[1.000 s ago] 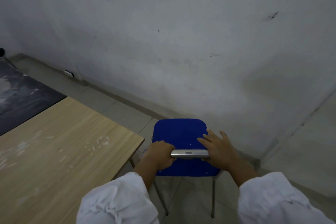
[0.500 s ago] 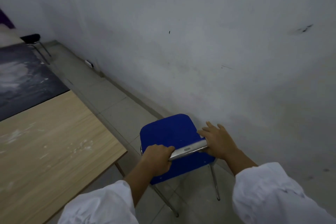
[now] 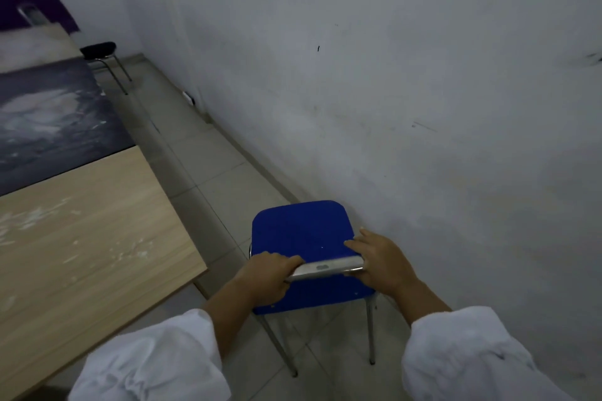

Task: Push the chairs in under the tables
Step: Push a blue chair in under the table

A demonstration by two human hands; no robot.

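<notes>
Chair: the blue chair [image 3: 301, 234] stood on the tiled floor [image 3: 228, 179], in the aisle between the wooden surface [image 3: 81, 221] and the white wall [image 3: 423, 107], and it was not under the table at all.
Gap: the seat sat near the surface's right corner but apart from it, and closer to the wall side.
Bar: a metal bar [image 3: 325, 268] ran across the near part of the seat, tilted slightly down to the left.
Left hand: the left hand [image 3: 264, 273] was on the bar's left end, its fingers [image 3: 290, 260] curled tightly round it.
Right hand: the right hand [image 3: 381, 262] covered the bar's right end, its fingers [image 3: 353, 242] fairly straight and close together, lying forward on the blue seat. Whether the thumb hooked under the bar could not be told.
Sleeves: white sleeves [image 3: 156, 365] filled the bottom of the view.
Legs: two thin metal legs [image 3: 280, 345] showed below the seat, feet on the tiles.
Further back: a dark surface [image 3: 49, 120] with pale smears adjoined the wooden one, and a black stool [image 3: 97, 49] stood beyond it by the wall.
</notes>
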